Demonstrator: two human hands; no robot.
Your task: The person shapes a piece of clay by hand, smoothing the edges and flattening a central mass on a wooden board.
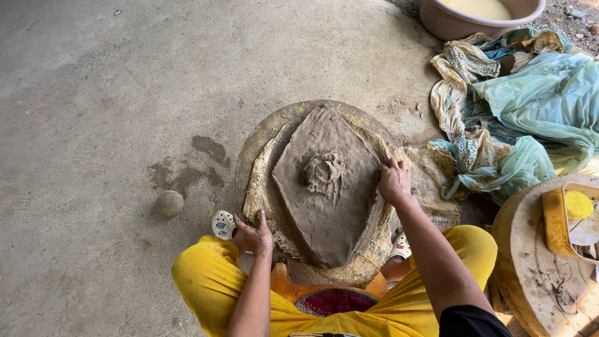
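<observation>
A flat, leaf-shaped slab of wet grey clay (324,193) lies on a piece of burlap sacking (430,181) over a round board (274,125) on the floor. A small rough lump of clay (324,170) sits at the slab's middle. My left hand (254,236) grips the burlap's near-left edge. My right hand (394,181) pinches the burlap at the slab's right edge, folding it up against the clay. Both hands are smeared with clay. My knees in yellow trousers (206,274) frame the board.
A small clay ball (169,203) rests on the concrete floor to the left, near damp stains (199,165). Crumpled plastic sheets and cloths (536,106) lie at the right. A basin of pale liquid (474,15) stands at the top. A round stand with a yellow tub (561,224) is at the lower right.
</observation>
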